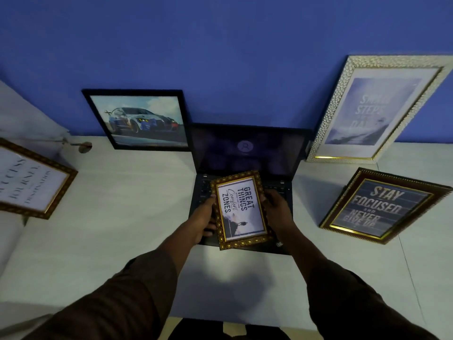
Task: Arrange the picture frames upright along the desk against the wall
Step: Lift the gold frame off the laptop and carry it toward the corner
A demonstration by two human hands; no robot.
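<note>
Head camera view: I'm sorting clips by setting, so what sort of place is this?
Probably a home or office work desk: an open laptop on a white desk against a blue wall, with framed motivational prints.

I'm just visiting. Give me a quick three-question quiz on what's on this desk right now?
1. True or false: both hands hold the small gold frame.
2. What does the black frame against the wall show: A) a car, B) a boat, C) a dog?
3. Which device sits open under the held frame?

Key
1. True: left hand and right hand grip its sides.
2. A.
3. The laptop.
</note>
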